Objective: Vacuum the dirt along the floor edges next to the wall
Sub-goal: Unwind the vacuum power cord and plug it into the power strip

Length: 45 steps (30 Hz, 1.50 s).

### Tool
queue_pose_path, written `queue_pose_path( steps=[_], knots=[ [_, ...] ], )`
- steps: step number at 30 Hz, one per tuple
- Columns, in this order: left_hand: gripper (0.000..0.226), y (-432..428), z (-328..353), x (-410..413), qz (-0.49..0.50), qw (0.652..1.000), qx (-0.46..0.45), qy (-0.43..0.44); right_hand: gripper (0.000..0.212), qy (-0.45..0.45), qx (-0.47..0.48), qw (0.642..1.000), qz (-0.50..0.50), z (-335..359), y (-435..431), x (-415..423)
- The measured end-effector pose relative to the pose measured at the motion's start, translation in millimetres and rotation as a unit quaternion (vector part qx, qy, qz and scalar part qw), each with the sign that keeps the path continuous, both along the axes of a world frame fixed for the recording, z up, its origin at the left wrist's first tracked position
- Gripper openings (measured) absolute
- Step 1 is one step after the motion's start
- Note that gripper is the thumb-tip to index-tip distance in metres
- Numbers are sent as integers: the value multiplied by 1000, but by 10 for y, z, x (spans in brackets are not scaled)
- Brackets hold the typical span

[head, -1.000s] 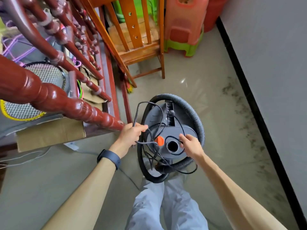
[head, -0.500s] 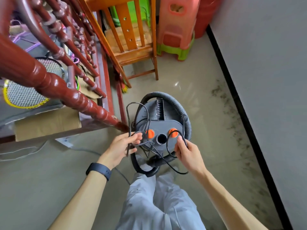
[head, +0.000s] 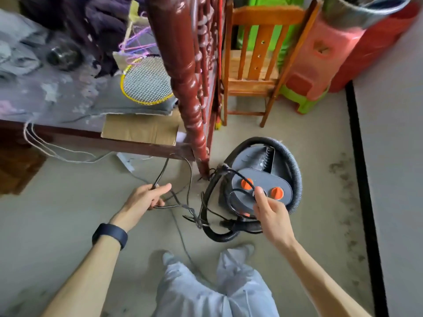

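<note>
A grey canister vacuum (head: pixel 251 163) with two orange knobs stands on the floor, its ribbed black hose (head: pixel 295 170) looped around it. My left hand (head: pixel 146 197) grips a bunch of the black power cord (head: pixel 187 179), pulled out to the left of the vacuum. Over the vacuum's top, my right hand (head: pixel 270 213) pinches a loop of the same cord between thumb and fingers. Dark dirt (head: pixel 343 175) is scattered over the floor along the black skirting (head: pixel 359 156) of the right wall.
A red turned wooden post (head: pixel 187 88) and rail stand just left of the vacuum. A wooden chair (head: pixel 251 72) and stacked plastic stools (head: pixel 313 65) block the far end. A racket, cardboard and cloth lie on a low platform at left. My legs are below.
My left hand has drawn the cord away from the vacuum to the left. My right hand stays over the vacuum's top holding a loop. The view has swung left and back.
</note>
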<state>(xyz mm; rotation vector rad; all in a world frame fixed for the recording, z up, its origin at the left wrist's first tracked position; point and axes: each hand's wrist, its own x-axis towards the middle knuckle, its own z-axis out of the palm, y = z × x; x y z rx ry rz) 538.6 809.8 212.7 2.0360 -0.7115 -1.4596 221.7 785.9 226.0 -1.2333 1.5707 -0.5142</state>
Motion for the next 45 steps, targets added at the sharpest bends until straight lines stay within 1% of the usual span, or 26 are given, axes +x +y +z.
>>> queue_pose_path(
  steps=[2,3,6,9,13,16,17,19,20,22,23,25,27,29,31,32,34,36,37,39,40,41,42,43,45],
  knots=[
    [55,143,32,225,9,999,-19,-25,63,17,-5,1000,0,19,43,242],
    [56,216,43,354,0,999,-30,-39,63,27,-9,1000,1,47,78,383],
    [54,449,3,811,-82,990,-49,-106,60,43,-20,999,-5,79,247,841],
    [55,684,-192,1405,-182,963,-25,-198,58,55,-30,997,-43,44,507,1323],
    [49,1045,-304,2174,-274,909,14,-313,57,62,-68,992,-83,-28,938,1898],
    [32,1200,-310,2687,-284,880,-11,-380,63,88,-67,991,-75,-99,1144,2287],
    [29,1198,-320,2823,-278,873,-5,-402,66,97,-62,991,-69,-134,1169,2426],
    [33,1137,-356,3012,-256,865,41,-429,72,112,-44,991,-66,-192,1175,2708],
    [36,1092,-376,3066,-250,863,65,-433,72,119,-30,991,-60,-208,1158,2847],
    [39,968,-426,3169,-255,862,99,-427,67,135,-13,990,-43,-276,1121,3108],
    [37,919,-462,3227,-258,866,102,-415,65,141,-8,989,-37,-324,1105,3241],
    [22,843,-552,3285,-264,882,89,-381,60,145,17,989,-23,-419,1071,3482],
    [5,614,-727,3419,-298,882,81,-356,53,118,59,990,-52,-709,944,3760],
    [6,547,-709,3402,-309,893,58,-323,45,93,75,992,-52,-789,922,3852],
    [7,388,-738,3424,-304,918,37,-253,42,68,84,992,-71,-953,823,3994],
    [8,288,-766,3452,-304,927,41,-216,42,42,104,989,-92,-1073,761,4107],
    [16,121,-803,3491,-304,941,63,-137,36,-11,166,977,-133,-1234,676,4354],
    [20,-56,-842,3496,-300,948,81,-66,25,-61,205,965,-154,-1294,638,4591],
    [21,-164,-868,3487,-287,953,86,-32,24,-77,213,963,-146,-1318,617,4698],
    [19,-369,-938,3481,-257,961,101,32,37,-78,218,966,-119,-1404,588,4894],
    [18,-446,-972,3485,-254,960,108,53,45,-72,216,966,-119,-1463,584,4974],
    [16,-512,-1024,3492,-273,954,107,57,53,-61,214,967,-127,-1554,590,5032],
    [14,-561,-1093,3509,-312,944,97,46,56,-47,212,966,-144,-1651,597,5079],
    [13,-608,-1200,3549,-367,927,77,16,54,-32,209,964,-164,-1752,602,5119],
    [9,-735,-1421,3648,-470,880,25,-60,43,5,196,958,-212,-1981,627,5206]
  ],
)
